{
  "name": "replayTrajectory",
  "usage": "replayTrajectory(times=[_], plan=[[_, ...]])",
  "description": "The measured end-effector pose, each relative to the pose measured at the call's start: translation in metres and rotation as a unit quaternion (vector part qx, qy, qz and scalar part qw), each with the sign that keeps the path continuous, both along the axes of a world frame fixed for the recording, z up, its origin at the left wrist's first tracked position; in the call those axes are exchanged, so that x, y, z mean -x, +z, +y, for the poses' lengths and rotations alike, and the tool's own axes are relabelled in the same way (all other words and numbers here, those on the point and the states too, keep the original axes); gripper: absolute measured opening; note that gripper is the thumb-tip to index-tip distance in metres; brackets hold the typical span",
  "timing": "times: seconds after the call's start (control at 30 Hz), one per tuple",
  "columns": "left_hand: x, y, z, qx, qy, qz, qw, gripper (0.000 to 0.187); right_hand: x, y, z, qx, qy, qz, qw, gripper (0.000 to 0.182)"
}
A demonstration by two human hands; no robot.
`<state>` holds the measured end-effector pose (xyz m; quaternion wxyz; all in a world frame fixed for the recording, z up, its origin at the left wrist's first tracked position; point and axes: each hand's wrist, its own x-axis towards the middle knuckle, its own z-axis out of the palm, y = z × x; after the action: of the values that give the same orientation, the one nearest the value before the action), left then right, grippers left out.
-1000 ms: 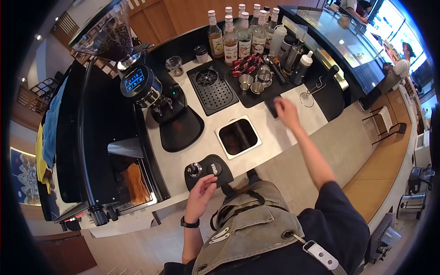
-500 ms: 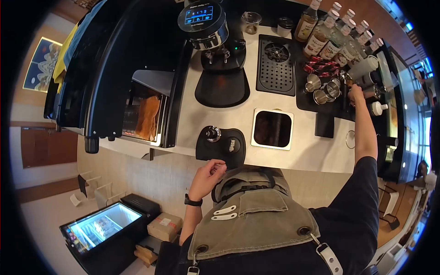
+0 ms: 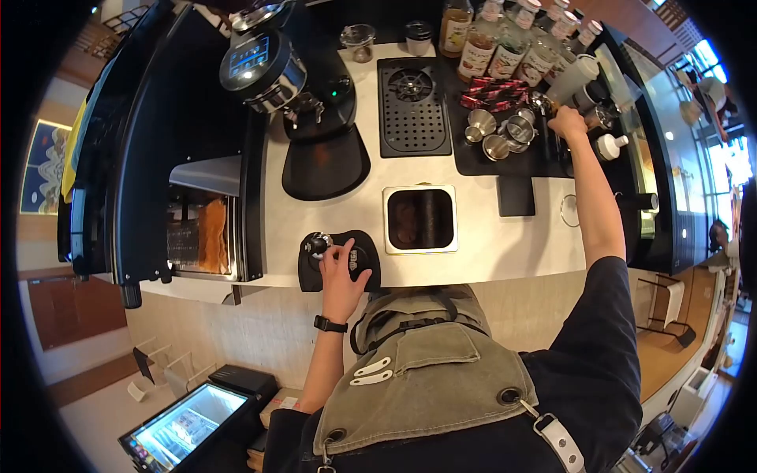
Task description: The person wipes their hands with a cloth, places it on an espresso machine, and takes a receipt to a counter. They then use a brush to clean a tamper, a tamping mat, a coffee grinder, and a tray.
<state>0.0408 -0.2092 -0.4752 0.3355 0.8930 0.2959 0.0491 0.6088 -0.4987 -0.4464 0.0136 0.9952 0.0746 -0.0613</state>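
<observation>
Two bare hands in my head view, spread well apart over a pale counter (image 3: 481, 266). Left hand (image 3: 341, 288), black watch (image 3: 330, 324) at its wrist, is above the small black mat (image 3: 367, 251) at the near edge, fingers loosely bent and parted. Its fingertips are right by the silver-and-black tamper (image 3: 318, 243), which sits on the mat's upper left part; I cannot tell whether they touch it. No closed grip shows on that side.

Right hand (image 3: 568, 126) is extended to the far right, fingers curled down among dark-handled tools at the edge of the large black mat (image 3: 469, 164). I cannot tell what it grasps, if anything; the fingers hide it. Left of it, I note silver measuring cups (image 3: 495, 147) in a cluster and red packets (image 3: 495, 94) below the syrup bottles (image 3: 479, 49). A white-tipped squeeze bottle (image 3: 611, 147) is just beside the forearm.

Between the hands: a metal-rimmed square opening (image 3: 451, 191) in the counter, a flat black square (image 3: 516, 195) to its right, a perforated drip tray (image 3: 394, 126) beyond. Coffee grinder (image 3: 264, 75) stands upper left.
</observation>
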Motion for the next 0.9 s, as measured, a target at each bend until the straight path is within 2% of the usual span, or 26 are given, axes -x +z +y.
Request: replayTrajectory(times=[0.13,0.23,0.3,0.37,0.43,0.5,0.53,0.57,0.6,0.63,0.7,0.77,0.8,0.83,0.9], plan=[[-0.006,-0.008,0.007,-0.036,-0.042,0.038,0.998,0.068,0.017,0.03,-0.009,-0.036,0.035,-0.064,0.997,0.036],[-0.011,-0.008,0.009,-0.039,-0.054,0.046,0.997,0.067,0.044,0.068,-0.018,-0.05,0.036,-0.124,0.99,0.04],[-0.011,-0.01,0.012,-0.049,-0.056,0.045,0.996,0.065,0.086,0.093,-0.036,-0.306,0.078,-0.206,0.926,0.038],[-0.012,-0.017,0.012,-0.062,-0.051,0.031,0.996,0.063,0.143,0.12,-0.046,-0.558,0.019,-0.058,0.828,0.037],[-0.013,-0.019,0.011,-0.064,-0.037,0.023,0.997,0.063,0.203,0.121,-0.043,-0.705,0.02,-0.004,0.709,0.036],[-0.015,-0.01,0.008,-0.061,0.014,0.006,0.998,0.06,0.24,0.088,-0.049,-0.619,0.024,0.071,0.782,0.04],[-0.014,-0.007,0.008,0.043,0.07,-0.028,0.996,0.055,0.26,0.068,-0.048,-0.597,0.022,0.14,0.79,0.038],[-0.012,-0.006,0.006,0.146,0.126,-0.063,0.979,0.05,0.282,0.048,-0.046,-0.57,0.021,0.208,0.795,0.036],[-0.012,-0.003,0.005,0.247,0.18,-0.1,0.947,0.045,0.303,0.031,-0.042,-0.611,0.015,0.28,0.74,0.036],[-0.011,0.003,0.003,0.36,0.211,-0.17,0.893,0.04,0.323,0.016,-0.038,-0.644,0.007,0.352,0.68,0.036],[-0.007,0.016,-0.003,0.555,0.257,-0.307,0.729,0.033,0.353,-0.006,-0.033,-0.647,0.026,0.437,0.624,0.039],[0.0,0.02,-0.005,0.61,0.26,-0.336,0.669,0.037,0.37,0.007,-0.026,-0.635,-0.003,0.559,0.533,0.045],[0.001,0.026,-0.006,0.629,0.258,-0.349,0.645,0.039,0.376,0.011,-0.021,-0.648,0.035,0.596,0.473,0.051],[0.001,0.03,-0.007,0.648,0.253,-0.361,0.621,0.042,0.381,0.017,-0.017,-0.642,0.052,0.598,0.477,0.053],[0.005,0.033,-0.009,0.647,0.272,-0.366,0.611,0.05,0.389,0.035,-0.011,-0.634,0.087,0.594,0.488,0.058]])
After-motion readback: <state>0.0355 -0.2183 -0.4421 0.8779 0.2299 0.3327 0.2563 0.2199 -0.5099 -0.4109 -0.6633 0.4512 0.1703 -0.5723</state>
